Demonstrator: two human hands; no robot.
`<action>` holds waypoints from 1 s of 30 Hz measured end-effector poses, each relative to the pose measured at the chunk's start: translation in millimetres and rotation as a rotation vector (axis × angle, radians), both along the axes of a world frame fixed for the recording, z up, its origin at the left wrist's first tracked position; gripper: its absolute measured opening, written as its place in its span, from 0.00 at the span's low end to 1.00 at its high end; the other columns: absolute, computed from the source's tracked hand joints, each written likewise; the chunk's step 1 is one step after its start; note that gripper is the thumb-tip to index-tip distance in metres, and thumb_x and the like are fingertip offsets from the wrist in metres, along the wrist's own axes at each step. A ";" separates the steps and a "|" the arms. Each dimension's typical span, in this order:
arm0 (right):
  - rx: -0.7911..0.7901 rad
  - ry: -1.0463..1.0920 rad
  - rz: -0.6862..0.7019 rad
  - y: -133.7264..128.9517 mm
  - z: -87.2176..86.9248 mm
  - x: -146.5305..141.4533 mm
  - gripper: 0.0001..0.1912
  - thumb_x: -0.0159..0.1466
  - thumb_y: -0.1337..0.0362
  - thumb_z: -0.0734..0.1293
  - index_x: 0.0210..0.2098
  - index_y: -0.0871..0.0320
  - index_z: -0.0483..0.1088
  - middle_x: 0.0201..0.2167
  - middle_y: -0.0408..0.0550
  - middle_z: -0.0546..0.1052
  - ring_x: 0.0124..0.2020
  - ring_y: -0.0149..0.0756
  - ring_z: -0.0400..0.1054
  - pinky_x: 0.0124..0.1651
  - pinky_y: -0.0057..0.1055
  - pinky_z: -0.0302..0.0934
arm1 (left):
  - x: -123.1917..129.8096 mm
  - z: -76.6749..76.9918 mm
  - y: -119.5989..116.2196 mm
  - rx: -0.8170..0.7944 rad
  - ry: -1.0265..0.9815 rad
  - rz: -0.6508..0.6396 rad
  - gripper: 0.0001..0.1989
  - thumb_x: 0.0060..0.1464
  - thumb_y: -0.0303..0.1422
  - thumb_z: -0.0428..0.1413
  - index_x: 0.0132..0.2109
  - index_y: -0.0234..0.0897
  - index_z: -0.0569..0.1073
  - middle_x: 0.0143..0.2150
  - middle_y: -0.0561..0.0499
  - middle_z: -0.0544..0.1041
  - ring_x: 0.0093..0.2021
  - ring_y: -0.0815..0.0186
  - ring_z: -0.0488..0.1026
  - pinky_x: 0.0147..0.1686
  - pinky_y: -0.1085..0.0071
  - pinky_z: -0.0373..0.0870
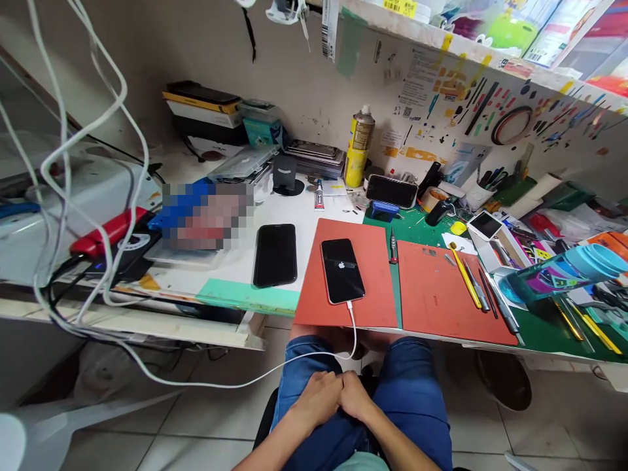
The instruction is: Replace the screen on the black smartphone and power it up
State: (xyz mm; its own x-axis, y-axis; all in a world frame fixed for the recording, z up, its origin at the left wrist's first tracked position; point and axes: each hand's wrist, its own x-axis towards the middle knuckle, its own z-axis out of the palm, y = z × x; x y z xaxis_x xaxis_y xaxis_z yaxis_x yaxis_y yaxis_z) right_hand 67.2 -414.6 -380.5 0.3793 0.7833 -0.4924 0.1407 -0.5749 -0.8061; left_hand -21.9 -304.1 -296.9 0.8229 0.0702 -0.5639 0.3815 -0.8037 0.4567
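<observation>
My left hand (pixel 321 396) and my right hand (pixel 354 395) rest together on my lap, touching each other, with fingers curled in. Nothing shows in either hand. Beyond them on the bench, a phone (pixel 342 278) with a white apple logo on its black screen lies on a red mat (pixel 377 304). A white cable (pixel 354 333) is plugged into its lower end and droops past the bench edge above my knees. To its left lies a second black phone (pixel 275 255), screen dark, on the white surface.
Another red mat (pixel 432 294) carries tweezers and a yellow tool (pixel 466 278). A small screwdriver (pixel 393 247) lies between the mats. A blue bottle (pixel 554 275) lies at right. A yellow spray can (pixel 360 147) stands behind. White cables (pixel 118 98) hang at left.
</observation>
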 end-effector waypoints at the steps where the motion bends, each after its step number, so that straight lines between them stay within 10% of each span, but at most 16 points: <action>1: -0.013 0.025 0.000 -0.2 -1.6 0.1 0.18 0.73 0.53 0.73 0.54 0.60 0.78 0.54 0.47 0.80 0.50 0.47 0.78 0.50 0.41 0.77 | -0.2 -1.3 -0.7 -0.002 -0.007 0.006 0.18 0.70 0.42 0.62 0.59 0.36 0.77 0.58 0.43 0.79 0.56 0.55 0.79 0.57 0.50 0.80; 7: -0.001 0.228 -0.095 -2.1 -5.5 3.1 0.18 0.74 0.53 0.73 0.56 0.60 0.76 0.54 0.49 0.80 0.49 0.45 0.78 0.49 0.41 0.77 | -1.3 -3.7 5.4 -0.074 -0.118 0.073 0.16 0.70 0.40 0.62 0.58 0.35 0.77 0.57 0.43 0.80 0.56 0.55 0.79 0.58 0.48 0.78; 11: 0.115 0.400 -0.207 -10.5 4.5 8.5 0.21 0.76 0.47 0.68 0.50 0.61 0.76 0.39 0.47 0.81 0.31 0.31 0.75 0.33 0.30 0.72 | 0.7 -2.7 11.4 -0.186 -0.272 0.158 0.21 0.65 0.21 0.55 0.63 0.37 0.75 0.59 0.40 0.79 0.61 0.53 0.78 0.62 0.53 0.75; 18: 0.332 0.513 -0.429 -22.7 33.5 5.4 0.32 0.64 0.37 0.72 0.46 0.62 0.78 0.33 0.50 0.82 0.26 0.34 0.73 0.28 0.28 0.60 | 10.6 -7.4 2.5 -0.443 -0.448 0.317 0.32 0.62 0.19 0.43 0.70 0.39 0.70 0.37 0.50 0.83 0.28 0.66 0.79 0.34 0.71 0.78; 30: 0.291 0.172 -0.534 -30.4 65.7 -1.0 0.37 0.62 0.31 0.72 0.44 0.61 0.81 0.25 0.49 0.80 0.22 0.38 0.73 0.24 0.28 0.59 | 9.7 -1.5 2.2 -0.381 -0.524 0.431 0.22 0.61 0.20 0.50 0.54 0.41 0.81 0.52 0.45 0.84 0.47 0.60 0.82 0.53 0.65 0.77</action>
State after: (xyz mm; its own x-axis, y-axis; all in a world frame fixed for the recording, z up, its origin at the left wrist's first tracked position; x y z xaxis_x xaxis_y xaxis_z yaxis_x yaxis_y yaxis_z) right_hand 66.2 -445.0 -314.9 0.6892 0.6189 -0.3767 -0.2510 -0.2838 -0.9255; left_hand -12.2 -301.9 -298.4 0.9328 0.3235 -0.1586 0.2828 -0.3846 0.8787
